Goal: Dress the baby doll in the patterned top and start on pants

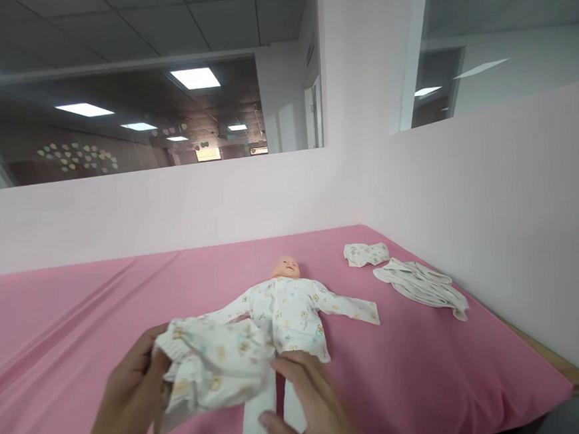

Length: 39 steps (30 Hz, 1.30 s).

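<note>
My left hand (139,379) grips one end of a white printed baby garment (220,356) with a gathered elastic edge; it looks like baby pants. The cloth hangs bunched over the doll's lower left side and hides part of it. My right hand (311,402) is at the garment's other end, thumb and fingers apart, slightly blurred; whether the fingertips touch the cloth I cannot tell. Beneath lies a baby doll (286,269) on its back in a white printed long-sleeved top (299,310), arms spread, with white legs (258,423) toward me.
A pink sheet (125,297) covers the bed, with wrinkles at the left. Near the right wall lie a folded printed cloth (366,254) and a crumpled white garment (422,285). White walls (218,202) with windows rise behind and at the right.
</note>
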{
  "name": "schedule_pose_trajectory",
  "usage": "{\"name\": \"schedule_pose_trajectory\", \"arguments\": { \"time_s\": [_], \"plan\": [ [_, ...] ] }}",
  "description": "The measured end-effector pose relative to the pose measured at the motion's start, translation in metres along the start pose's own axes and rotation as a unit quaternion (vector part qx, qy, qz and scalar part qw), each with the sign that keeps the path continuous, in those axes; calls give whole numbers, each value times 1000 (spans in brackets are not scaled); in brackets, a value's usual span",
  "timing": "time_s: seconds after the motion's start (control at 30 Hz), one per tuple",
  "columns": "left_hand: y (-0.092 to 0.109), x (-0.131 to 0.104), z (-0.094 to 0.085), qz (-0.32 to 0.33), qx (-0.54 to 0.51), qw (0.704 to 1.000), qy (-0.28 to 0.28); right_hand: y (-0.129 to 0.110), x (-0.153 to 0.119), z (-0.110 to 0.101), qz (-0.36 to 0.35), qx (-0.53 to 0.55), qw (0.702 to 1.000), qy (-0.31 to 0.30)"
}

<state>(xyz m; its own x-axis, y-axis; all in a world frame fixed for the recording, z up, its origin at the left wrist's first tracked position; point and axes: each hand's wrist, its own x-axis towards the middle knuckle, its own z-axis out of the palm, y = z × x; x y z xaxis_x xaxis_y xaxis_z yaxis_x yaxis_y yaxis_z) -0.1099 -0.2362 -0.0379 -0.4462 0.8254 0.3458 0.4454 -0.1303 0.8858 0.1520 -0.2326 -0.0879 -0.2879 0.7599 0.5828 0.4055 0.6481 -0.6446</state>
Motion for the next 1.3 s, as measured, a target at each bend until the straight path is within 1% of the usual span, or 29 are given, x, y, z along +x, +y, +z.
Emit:
{"name": "schedule_pose_trajectory", "arguments": {
  "time_s": [0.03, 0.07, 0.13, 0.17, 0.23, 0.33, 0.37, 0.43, 0.5, 0.57, 0.63, 0.67, 0.7, 0.73, 0.77, 0.83, 0.87, 0.9, 0.93, 1.0, 1.07, 1.13, 1.2, 1.23, 1.27, 1.3],
  "plan": [
    [16, -10, 17, -16, -42, 999, -30, -11, 5, 1, -9, 12, 1000, -27],
    [31, -19, 34, -28, -56, 997, -53, -21, 9, 1, -8, 23, 999, -41],
    [54, -37, 59, -47, -64, 991, -105, -34, 15, 2, 28, 42, 998, -33],
    [63, -44, 69, -49, -72, 989, -123, -37, 17, 1, 54, 54, 997, -18],
    [73, -54, 79, -55, -103, 979, -165, -39, 19, -4, 107, 96, 990, 7],
    [75, -56, 80, -55, -135, 966, -215, -37, 20, -17, 164, 187, 968, 44],
    [73, -54, 77, -49, -124, 966, -223, -37, 21, -23, 181, 210, 959, 63],
    [64, -46, 71, -25, -63, 972, -224, -35, 24, -34, 213, 247, 939, 110],
    [54, -35, 64, -10, 8, 981, -195, -34, 27, -44, 244, 274, 918, 149],
    [45, -26, 59, -7, 59, 988, -142, -32, 30, -52, 269, 292, 902, 171],
    [41, -22, 58, 10, 92, 991, -97, -31, 32, -56, 285, 296, 894, 178],
    [41, -22, 59, 30, 101, 990, -97, -32, 33, -55, 287, 295, 894, 176],
    [42, -23, 61, 53, 100, 987, -115, -33, 34, -54, 287, 295, 896, 168],
    [45, -25, 64, 72, 88, 982, -150, -35, 35, -52, 282, 299, 899, 153],
    [49, -27, 68, 84, 65, 974, -199, -37, 35, -50, 273, 306, 903, 130],
    [56, -28, 76, 91, 4, 947, -308, -40, 36, -47, 255, 321, 908, 84],
    [59, -26, 79, 92, -23, 934, -346, -40, 37, -47, 248, 322, 911, 72],
    [61, -24, 82, 94, -44, 925, -366, -39, 37, -48, 245, 313, 915, 72],
    [62, -20, 84, 97, -58, 922, -371, -37, 37, -50, 245, 293, 920, 85],
    [61, -13, 87, 104, -81, 929, -346, -29, 35, -56, 251, 227, 932, 129],
    [59, -7, 88, 94, -109, 944, -297, -21, 33, -64, 250, 153, 940, 173],
    [59, -5, 87, 64, -134, 960, -236, -15, 29, -70, 226, 83, 947, 214],
    [62, -7, 87, 34, -144, 972, -184, -14, 26, -71, 165, 21, 952, 257],
    [65, -9, 86, 27, -145, 974, -169, -16, 24, -71, 122, -9, 953, 278],
    [68, -11, 86, 27, -147, 975, -163, -19, 23, -70, 74, -34, 953, 291],
    [71, -14, 86, 30, -151, 974, -166, -23, 23, -69, 24, -52, 955, 290]
  ]
}}
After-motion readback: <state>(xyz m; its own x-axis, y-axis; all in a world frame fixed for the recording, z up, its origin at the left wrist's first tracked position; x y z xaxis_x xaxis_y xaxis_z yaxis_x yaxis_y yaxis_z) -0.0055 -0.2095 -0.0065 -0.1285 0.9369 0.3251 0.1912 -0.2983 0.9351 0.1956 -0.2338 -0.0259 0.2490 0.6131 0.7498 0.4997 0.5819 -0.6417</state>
